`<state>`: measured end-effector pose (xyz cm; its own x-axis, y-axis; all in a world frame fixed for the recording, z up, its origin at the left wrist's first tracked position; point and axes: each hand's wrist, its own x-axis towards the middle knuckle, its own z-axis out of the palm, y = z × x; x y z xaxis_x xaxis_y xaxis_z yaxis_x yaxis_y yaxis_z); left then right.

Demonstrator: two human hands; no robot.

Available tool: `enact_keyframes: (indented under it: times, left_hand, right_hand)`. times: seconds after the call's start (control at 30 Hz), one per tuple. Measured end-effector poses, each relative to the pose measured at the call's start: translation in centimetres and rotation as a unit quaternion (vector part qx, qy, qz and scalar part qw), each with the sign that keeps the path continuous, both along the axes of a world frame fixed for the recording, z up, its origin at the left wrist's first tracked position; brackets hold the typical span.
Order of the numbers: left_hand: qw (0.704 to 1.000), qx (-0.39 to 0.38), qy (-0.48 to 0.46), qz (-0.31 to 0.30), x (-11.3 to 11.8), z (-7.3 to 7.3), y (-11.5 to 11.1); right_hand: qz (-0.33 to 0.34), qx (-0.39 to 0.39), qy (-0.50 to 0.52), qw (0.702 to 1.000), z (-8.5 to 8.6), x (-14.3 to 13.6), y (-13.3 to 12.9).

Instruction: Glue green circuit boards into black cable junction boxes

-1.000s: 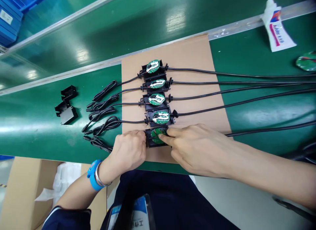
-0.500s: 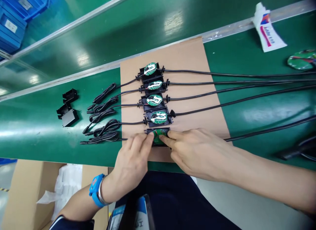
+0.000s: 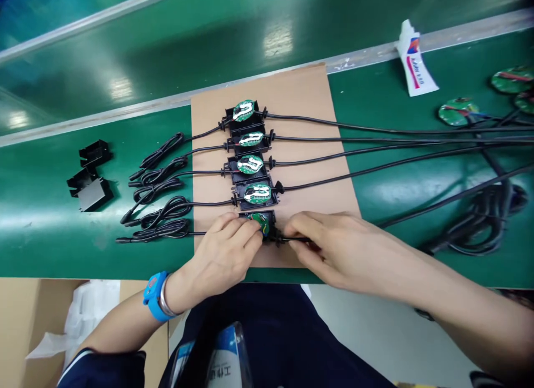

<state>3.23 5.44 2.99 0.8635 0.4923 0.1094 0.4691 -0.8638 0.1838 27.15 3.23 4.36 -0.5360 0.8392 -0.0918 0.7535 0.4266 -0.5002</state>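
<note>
My left hand (image 3: 228, 246) is closed over the left part of the nearest black plastic case, its fingertips on the green circuit board (image 3: 263, 223) inside. The board's left portion is hidden under those fingers. My right hand (image 3: 329, 240) pinches the thick black cable (image 3: 292, 239) just right of that case, close to its strain relief. Behind the hands, several similar cases stand in a column, each with a green board (image 3: 257, 194) bearing white paste and a cable leaving on either side. All of them rest on a brown cardboard sheet (image 3: 317, 115).
Loose black cases (image 3: 95, 194) lie at the left, near bundled thin cables (image 3: 164, 230). A white tube (image 3: 417, 71) leans on the back ledge. More boards (image 3: 458, 111) and a coiled cable (image 3: 479, 221) lie at right. Below left stands a cardboard box (image 3: 25, 321).
My right hand has moved off the board to the cable at the case's right end. My left hand now lies further over the case. The view has shifted right.
</note>
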Motion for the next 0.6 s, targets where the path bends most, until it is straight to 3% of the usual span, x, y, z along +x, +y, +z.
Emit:
enact_keyframes:
  times: [0.13,0.23,0.37,0.5,0.6]
  left_hand:
    - [1.000,-0.017,0.000,0.000,-0.5,-0.8,0.0]
    - [1.000,-0.027,0.002,0.000,-0.7,-0.7,0.1]
    - [1.000,-0.030,0.010,-0.002,-0.4,-0.1,0.3]
    - [1.000,-0.019,0.020,-0.006,-0.1,0.1,0.4]
    - [1.000,-0.003,0.001,-0.013,0.1,-0.1,0.3]
  right_hand:
    - [0.034,0.111,-0.030,0.993,-0.9,-0.6,-0.7]
    - [0.003,0.129,-0.010,0.992,-1.8,-0.8,-0.7]
    - [-0.048,0.026,0.025,0.998,-2.4,-0.7,0.0]
    - [-0.035,-0.073,-0.036,0.996,-1.7,-0.7,1.3]
    - [-0.014,-0.103,-0.065,0.992,-1.3,-0.8,1.7]
